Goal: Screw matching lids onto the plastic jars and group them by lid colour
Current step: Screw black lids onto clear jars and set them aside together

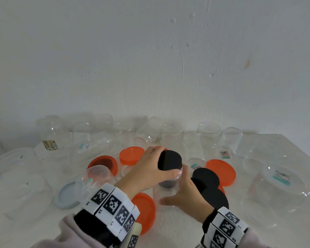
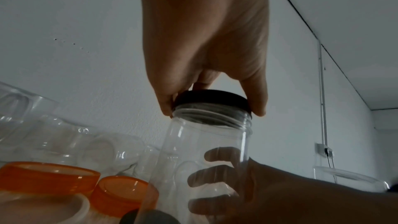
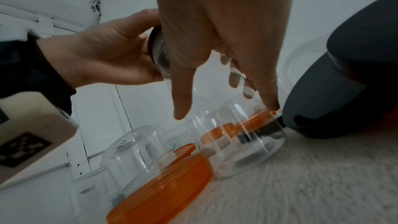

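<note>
Centrally on the white table (image 1: 168, 235), a clear plastic jar (image 1: 166, 192) stands upright with a black lid (image 1: 170, 160) seated on its threaded mouth. From the left wrist view the lid (image 2: 212, 99) sits slightly tilted over the neck threads of the jar (image 2: 204, 159); whether it is screwed fully down cannot be told.

Left hand (image 1: 147, 169): positioned over the top of the jar, fingers and thumb curled round the rim of the black lid, clamped on it. The left wrist view shows fingertips (image 2: 167, 106) on one side of the lid and the thumb on the opposite side.

Right hand (image 1: 186, 197): wrapped round the jar body below the lid, thumb in front, fingers (image 2: 215, 173) visible through the clear wall behind. It grips the jar, whose base rests on the table in the right wrist view (image 3: 243, 151).

Loose items around the jar:
- Two black lids (image 1: 208, 187) lie flat just right of the right hand, overlapping.
- Orange lids (image 1: 132, 155) lie beyond, to the right of and in front of the jar; one orange lid (image 1: 222, 171) lies right of the black ones.
- A grey lid (image 1: 66, 197) lies to the left, beside an inverted clear jar (image 1: 95, 178).
- Further uncapped clear jars (image 1: 229, 140) stand along the wall and at both table sides.
</note>
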Tool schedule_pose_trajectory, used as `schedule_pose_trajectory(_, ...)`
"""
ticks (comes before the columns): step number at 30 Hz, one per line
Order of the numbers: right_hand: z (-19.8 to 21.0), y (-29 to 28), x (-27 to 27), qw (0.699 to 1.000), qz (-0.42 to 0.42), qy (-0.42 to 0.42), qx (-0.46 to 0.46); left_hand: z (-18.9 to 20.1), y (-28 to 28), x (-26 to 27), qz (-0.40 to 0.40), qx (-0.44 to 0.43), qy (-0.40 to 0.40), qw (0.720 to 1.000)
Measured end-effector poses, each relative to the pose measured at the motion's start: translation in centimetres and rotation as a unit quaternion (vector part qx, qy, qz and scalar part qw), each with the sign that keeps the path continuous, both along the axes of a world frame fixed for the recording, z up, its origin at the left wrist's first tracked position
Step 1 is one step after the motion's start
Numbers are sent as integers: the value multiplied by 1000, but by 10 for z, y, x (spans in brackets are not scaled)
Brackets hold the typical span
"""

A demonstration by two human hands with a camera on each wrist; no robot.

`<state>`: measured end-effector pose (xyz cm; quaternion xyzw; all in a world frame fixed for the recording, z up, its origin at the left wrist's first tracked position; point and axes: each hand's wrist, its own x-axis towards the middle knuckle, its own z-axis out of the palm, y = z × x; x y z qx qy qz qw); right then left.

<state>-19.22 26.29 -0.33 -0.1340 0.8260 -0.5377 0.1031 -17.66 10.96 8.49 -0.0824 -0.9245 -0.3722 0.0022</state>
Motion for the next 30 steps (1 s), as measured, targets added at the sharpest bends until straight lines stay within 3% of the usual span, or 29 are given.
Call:
schedule_pose_trajectory(10,1,5,-4,998,24,-14,-51,-6,5,-4,-4,-21,22,1000)
schedule_pose_trajectory(30,7,6,-4,998,45,13,-48,-8,3,-5,-9,-61,49,997)
